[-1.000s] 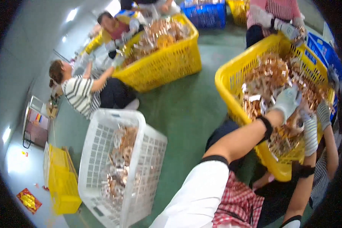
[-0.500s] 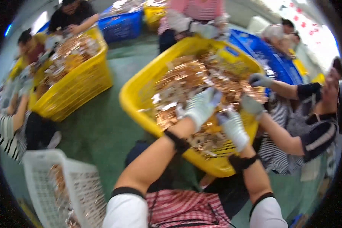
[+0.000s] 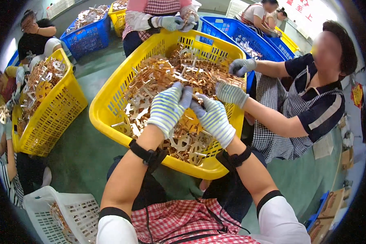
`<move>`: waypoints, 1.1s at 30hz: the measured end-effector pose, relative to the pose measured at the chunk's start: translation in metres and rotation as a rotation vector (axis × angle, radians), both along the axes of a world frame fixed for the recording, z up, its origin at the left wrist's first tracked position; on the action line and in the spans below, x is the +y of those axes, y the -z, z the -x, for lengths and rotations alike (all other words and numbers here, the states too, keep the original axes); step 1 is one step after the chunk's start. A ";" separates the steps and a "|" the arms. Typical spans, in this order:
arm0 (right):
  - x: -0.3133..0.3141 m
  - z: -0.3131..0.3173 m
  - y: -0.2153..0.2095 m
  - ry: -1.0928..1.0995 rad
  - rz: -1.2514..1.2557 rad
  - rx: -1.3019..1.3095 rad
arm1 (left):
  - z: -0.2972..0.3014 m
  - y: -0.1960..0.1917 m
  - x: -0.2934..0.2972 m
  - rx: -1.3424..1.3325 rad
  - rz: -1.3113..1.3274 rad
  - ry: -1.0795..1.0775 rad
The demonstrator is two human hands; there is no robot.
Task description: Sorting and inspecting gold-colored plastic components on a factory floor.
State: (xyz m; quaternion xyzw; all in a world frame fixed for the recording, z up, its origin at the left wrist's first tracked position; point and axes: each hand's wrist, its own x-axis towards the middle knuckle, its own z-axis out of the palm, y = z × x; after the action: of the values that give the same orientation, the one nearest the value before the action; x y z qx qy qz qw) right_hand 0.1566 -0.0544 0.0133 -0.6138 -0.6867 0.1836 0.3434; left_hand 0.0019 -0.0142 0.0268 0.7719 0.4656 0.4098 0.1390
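Observation:
In front of me a yellow plastic basket (image 3: 105,129) holds a heap of thin copper-coloured and silvery stamped metal pieces (image 3: 150,75). Both my hands wear striped knit gloves and meet above the heap. My left hand (image 3: 166,107) is closed, thumb against fingers, at a metal piece largely hidden by the glove. Close beside it, my right hand (image 3: 216,121) pinches a small copper-coloured metal piece (image 3: 198,97) at its fingertips. At the basket's right side a co-worker's gloved hands (image 3: 232,93) reach into the same heap.
Across the basket, another person's gloved hands (image 3: 179,23) hold metal pieces. A second yellow basket (image 3: 55,122) stands at left, a white basket (image 3: 79,211) at lower left. Blue baskets (image 3: 87,40) line the back. Cardboard boxes (image 3: 331,205) lie at lower right.
My hands have come closer together, their fingertips now nearly meeting over the heap. The view has shifted, so the basket appears further left. The person across now holds gloved hands over the rim.

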 end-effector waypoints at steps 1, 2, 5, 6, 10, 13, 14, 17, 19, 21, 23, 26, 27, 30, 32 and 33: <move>0.003 0.000 0.007 -0.048 0.010 0.089 | 0.001 -0.001 -0.001 -0.057 -0.008 0.016; 0.005 -0.002 0.011 -0.094 0.016 0.178 | 0.002 -0.003 -0.001 0.011 -0.071 0.006; 0.007 -0.002 0.006 -0.100 0.000 0.099 | 0.007 -0.008 -0.001 0.167 -0.156 0.030; 0.001 -0.001 -0.006 -0.016 0.014 -0.143 | 0.006 -0.006 0.001 0.154 -0.127 0.031; -0.001 0.002 -0.019 -0.028 0.002 -0.220 | 0.007 -0.003 0.000 -0.198 0.183 0.043; -0.004 -0.005 -0.009 -0.130 0.124 0.059 | 0.004 0.004 -0.005 -0.154 0.057 0.091; -0.006 -0.007 -0.006 -0.123 0.088 -0.006 | 0.003 0.007 -0.006 -0.083 0.037 0.099; -0.011 -0.016 0.001 -0.140 0.048 0.015 | -0.009 0.006 -0.018 0.023 0.077 0.095; -0.015 -0.015 -0.007 -0.142 0.068 0.046 | 0.000 0.013 -0.009 0.114 -0.146 0.139; -0.011 -0.026 -0.002 -0.182 0.097 0.076 | -0.002 0.004 -0.007 0.365 -0.312 0.152; -0.012 -0.024 -0.012 -0.147 0.059 0.014 | 0.004 0.000 -0.007 0.485 -0.279 0.147; -0.019 -0.025 -0.026 -0.100 0.013 -0.050 | -0.011 -0.004 -0.022 -0.172 0.390 0.084; -0.019 -0.026 -0.028 -0.092 -0.005 -0.046 | -0.016 -0.010 -0.026 -0.303 0.500 0.099; -0.019 -0.025 -0.034 -0.095 0.006 0.036 | -0.015 -0.020 -0.025 -0.254 0.478 0.045; -0.020 -0.028 -0.036 -0.112 0.005 0.061 | -0.014 -0.025 -0.022 0.116 -0.091 0.063; -0.020 -0.030 -0.037 -0.115 -0.001 0.072 | -0.015 -0.027 -0.026 0.127 -0.096 0.061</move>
State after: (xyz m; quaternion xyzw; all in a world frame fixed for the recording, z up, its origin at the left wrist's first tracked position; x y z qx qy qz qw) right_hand 0.1866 -0.0743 0.0502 -0.5664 -0.7081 0.2244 0.3570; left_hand 0.0166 -0.0398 0.0536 0.8161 0.4294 0.3773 0.0844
